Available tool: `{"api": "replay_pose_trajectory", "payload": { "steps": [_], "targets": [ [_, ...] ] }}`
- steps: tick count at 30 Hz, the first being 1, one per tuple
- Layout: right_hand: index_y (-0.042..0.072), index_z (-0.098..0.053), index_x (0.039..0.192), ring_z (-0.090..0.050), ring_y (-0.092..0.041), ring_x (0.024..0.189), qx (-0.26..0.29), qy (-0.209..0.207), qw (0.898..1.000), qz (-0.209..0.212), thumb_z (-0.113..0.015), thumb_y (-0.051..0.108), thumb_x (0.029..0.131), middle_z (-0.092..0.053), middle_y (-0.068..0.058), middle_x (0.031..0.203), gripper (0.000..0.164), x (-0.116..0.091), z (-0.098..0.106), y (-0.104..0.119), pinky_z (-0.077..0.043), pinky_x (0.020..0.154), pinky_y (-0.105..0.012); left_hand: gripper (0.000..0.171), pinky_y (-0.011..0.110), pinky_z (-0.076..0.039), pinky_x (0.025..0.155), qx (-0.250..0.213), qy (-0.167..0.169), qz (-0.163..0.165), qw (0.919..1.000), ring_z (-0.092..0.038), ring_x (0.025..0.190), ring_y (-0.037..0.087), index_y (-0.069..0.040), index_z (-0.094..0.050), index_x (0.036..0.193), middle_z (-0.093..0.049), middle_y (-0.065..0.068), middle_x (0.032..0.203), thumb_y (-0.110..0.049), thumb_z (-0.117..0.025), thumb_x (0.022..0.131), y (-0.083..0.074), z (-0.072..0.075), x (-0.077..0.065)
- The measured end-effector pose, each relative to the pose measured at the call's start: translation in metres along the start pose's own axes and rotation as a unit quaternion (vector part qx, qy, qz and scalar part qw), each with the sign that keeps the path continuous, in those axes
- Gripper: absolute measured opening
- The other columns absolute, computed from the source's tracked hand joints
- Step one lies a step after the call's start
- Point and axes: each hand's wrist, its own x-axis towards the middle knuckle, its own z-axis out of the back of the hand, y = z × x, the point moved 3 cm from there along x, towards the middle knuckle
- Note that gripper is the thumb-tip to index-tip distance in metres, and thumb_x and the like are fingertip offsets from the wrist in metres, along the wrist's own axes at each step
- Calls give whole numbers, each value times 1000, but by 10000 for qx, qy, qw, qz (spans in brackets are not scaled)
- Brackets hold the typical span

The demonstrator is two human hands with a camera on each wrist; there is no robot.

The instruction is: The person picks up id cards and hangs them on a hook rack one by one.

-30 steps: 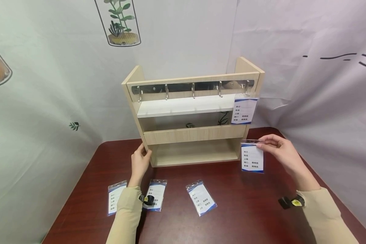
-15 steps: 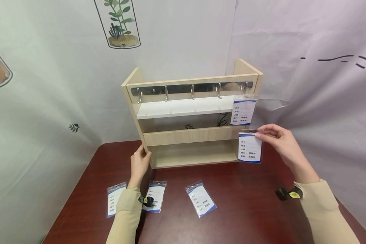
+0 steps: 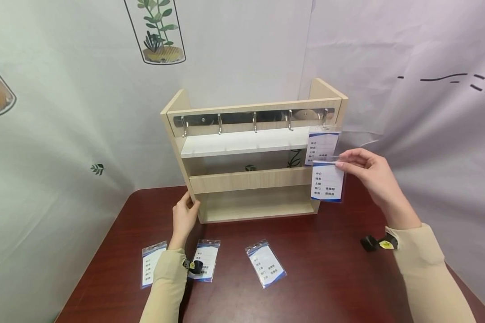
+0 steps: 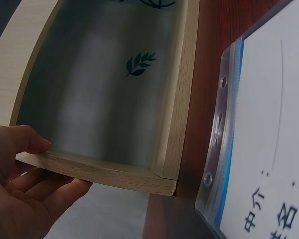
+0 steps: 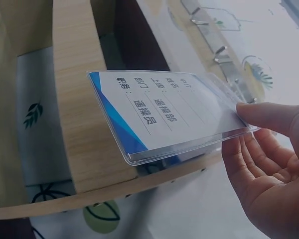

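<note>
My right hand (image 3: 368, 177) pinches a clear-sleeved badge card (image 3: 327, 183) by its top right corner, thumb in front and fingers behind. In the head view that card overlaps the lower part of another badge card (image 3: 322, 142), which hangs from the rightmost hook (image 3: 325, 117). The right wrist view shows the held card (image 5: 159, 112) tilted, its sleeve edge under my thumb. My left hand (image 3: 184, 218) grips the left side panel (image 4: 104, 174) of the wooden shelf (image 3: 250, 181), thumb inside and fingers outside.
Three more badge cards lie on the dark red table (image 3: 307, 273): a left card (image 3: 151, 265) and a middle card (image 3: 208, 258), both partly behind my left arm, and a right card (image 3: 266, 264). Several hooks line the metal strip (image 3: 236, 117). A printed curtain (image 3: 242, 49) hangs behind.
My right hand has lifted the held badge card and brought it slightly left, so it now overlaps the hanging one. My left hand keeps its grip on the shelf side.
</note>
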Motion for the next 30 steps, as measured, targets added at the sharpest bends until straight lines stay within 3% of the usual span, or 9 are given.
{"api": "replay_pose_trajectory", "payload": {
  "steps": [17, 23, 30],
  "targets": [
    [9, -74, 103, -66, -6, 82, -135, -328, 9991, 220, -79, 5, 86, -74, 6, 90, 18, 21, -14, 31, -48, 80, -17, 22, 40, -53, 71, -28, 8, -2, 10000, -69, 85, 27, -3, -69, 112, -74, 20, 103, -2, -64, 90, 1, -1, 0],
    [7, -73, 103, -66, -8, 87, 226, -246, 9987, 387, -78, 3, 85, -75, 3, 91, 19, 28, -22, 39, -49, 82, -18, 26, 47, -56, 76, -50, 7, -56, 10000, -71, 90, 31, 0, -68, 115, -73, 22, 106, -1, -63, 90, 1, -1, 0],
    [3, -72, 104, -65, -9, 80, 538, -203, 9969, 531, -77, 1, 85, -75, 2, 88, 19, 36, -36, 43, -51, 77, -19, 27, 49, -55, 78, -74, 75, -17, 9999, -71, 92, 33, 2, -67, 117, -72, 24, 109, -3, -61, 91, 2, -1, 1]
  ]
}}
